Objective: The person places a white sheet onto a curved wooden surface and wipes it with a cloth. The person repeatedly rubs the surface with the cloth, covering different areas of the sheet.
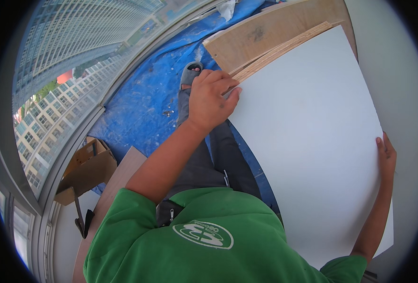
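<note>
Your left hand grips the white board at its left edge. Your right hand holds its right edge.

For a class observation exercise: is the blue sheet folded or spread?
Spread: the blue sheet stretches wide and wrinkled around the grey sandal.
</note>
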Demonstrator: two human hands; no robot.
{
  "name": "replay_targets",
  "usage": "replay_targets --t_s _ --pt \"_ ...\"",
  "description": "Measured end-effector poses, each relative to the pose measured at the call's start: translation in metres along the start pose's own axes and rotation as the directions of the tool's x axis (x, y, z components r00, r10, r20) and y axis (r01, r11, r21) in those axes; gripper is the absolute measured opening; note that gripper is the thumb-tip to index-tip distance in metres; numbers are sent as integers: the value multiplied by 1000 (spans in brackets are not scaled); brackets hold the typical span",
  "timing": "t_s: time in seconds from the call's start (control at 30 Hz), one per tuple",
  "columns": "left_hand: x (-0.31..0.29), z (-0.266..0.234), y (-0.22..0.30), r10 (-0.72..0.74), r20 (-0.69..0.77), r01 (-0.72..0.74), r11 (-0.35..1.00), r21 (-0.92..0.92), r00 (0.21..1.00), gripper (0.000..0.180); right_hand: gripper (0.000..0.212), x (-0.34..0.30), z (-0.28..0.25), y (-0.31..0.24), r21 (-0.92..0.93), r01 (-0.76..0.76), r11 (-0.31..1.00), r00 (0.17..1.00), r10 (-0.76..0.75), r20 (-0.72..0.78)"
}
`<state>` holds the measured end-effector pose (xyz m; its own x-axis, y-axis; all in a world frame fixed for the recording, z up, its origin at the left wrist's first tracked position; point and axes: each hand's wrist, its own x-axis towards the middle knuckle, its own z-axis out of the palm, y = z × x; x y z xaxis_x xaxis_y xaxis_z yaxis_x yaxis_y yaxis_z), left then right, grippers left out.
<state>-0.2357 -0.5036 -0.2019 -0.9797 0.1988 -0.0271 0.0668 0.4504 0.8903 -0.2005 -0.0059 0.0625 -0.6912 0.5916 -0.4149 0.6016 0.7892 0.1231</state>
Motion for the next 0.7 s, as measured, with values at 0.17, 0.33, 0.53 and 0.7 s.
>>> replay_targets --t_s 0.17,0.33,0.53,0.7 --pt "-8 -5 -6 13 -41 -13 1000 -7 999 12 56 1 0 -3 -34 34 999 999 -34 10" --pt "-12 -10 -9 -10 -7 10 1000 -1 1000 14 58 1 2 1 -24 0 1000 1000 1 17" --pt "-17 -14 -11 11 -25 -12 998 -58 1000 19 60 2 2 9 3 9 1000 999 -9 35" --pt "-33 -14 -20 -123 -131 107 986 -125 984 10 61 3 3 11 -16 -6 1000 999 6 36"
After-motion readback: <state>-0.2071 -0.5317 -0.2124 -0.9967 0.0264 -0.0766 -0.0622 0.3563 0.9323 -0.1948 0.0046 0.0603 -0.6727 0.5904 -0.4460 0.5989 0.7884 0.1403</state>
